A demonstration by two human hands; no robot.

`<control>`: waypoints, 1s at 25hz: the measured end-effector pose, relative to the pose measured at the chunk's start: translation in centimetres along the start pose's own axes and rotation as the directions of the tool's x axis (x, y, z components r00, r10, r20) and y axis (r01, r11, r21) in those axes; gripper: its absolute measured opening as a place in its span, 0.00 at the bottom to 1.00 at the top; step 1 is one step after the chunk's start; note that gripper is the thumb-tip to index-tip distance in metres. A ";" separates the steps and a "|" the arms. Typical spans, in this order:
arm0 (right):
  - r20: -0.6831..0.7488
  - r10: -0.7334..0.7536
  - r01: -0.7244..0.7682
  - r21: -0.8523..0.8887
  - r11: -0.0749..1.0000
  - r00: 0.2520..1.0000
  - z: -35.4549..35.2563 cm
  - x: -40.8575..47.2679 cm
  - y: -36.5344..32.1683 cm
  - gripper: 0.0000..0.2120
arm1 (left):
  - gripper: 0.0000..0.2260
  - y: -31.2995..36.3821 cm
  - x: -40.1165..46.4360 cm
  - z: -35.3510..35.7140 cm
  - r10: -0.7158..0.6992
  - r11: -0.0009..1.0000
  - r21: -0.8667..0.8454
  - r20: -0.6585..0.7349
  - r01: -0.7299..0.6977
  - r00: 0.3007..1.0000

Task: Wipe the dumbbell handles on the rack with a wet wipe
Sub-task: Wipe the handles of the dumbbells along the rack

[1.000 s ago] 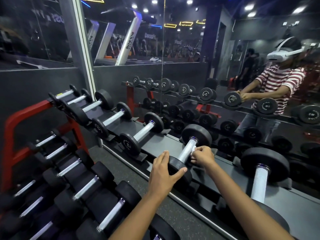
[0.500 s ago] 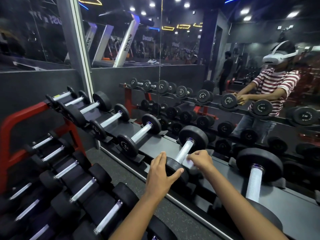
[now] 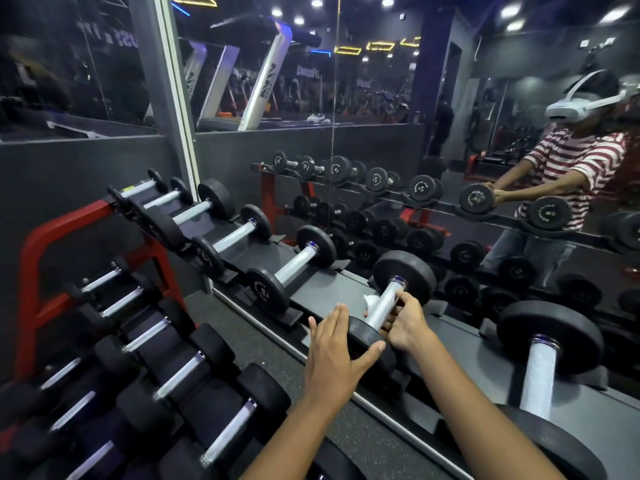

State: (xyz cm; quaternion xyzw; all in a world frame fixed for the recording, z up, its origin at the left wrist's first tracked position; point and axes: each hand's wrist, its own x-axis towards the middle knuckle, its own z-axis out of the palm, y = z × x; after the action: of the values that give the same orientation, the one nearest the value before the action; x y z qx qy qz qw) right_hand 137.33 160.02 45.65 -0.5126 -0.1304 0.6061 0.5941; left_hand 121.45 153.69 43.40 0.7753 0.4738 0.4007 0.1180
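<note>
My left hand (image 3: 332, 358) lies flat, fingers spread, steadying the dumbbell's (image 3: 384, 308) near head on the rack (image 3: 322, 282). My right hand (image 3: 405, 322) clenches the wet wipe (image 3: 371, 301) around its handle (image 3: 382, 306), whose long axis runs from seven o'clock toward one o'clock.

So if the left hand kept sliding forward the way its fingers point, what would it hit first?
Probably the white wipe bunched beside the handle; the left hand already rests on the near weight head. Depth is uncertain.
</note>
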 end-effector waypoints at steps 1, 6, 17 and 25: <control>-0.006 -0.005 0.005 -0.019 1.000 1.000 -0.1 -0.3 0.4 0.20 | 0.42 0.0 0.0 0.0 -0.001 1.000 -0.001 0.001 0.001 1.000; 0.025 -0.065 0.069 -0.229 0.971 0.998 -0.5 -1.5 2.0 0.18 | 0.41 0.5 0.1 -0.6 -0.025 1.000 0.012 0.045 0.025 0.999; -0.063 -0.522 0.334 -0.702 0.629 0.850 -2.2 -7.9 1.0 0.04 | 0.33 1.8 -0.8 -3.9 -0.075 0.991 -0.098 0.154 0.091 0.985; 0.248 -0.695 0.414 -0.907 0.079 0.675 -2.6 -15.6 0.8 0.12 | 0.17 3.0 -3.5 -9.0 -0.038 0.968 -0.247 0.042 0.047 0.998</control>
State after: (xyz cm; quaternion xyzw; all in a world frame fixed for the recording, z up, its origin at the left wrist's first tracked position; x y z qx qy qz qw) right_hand 135.28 145.33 51.10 -0.7296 -0.5559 0.0737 0.3914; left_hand 116.00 147.47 49.20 0.7515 0.4342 0.4398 0.2311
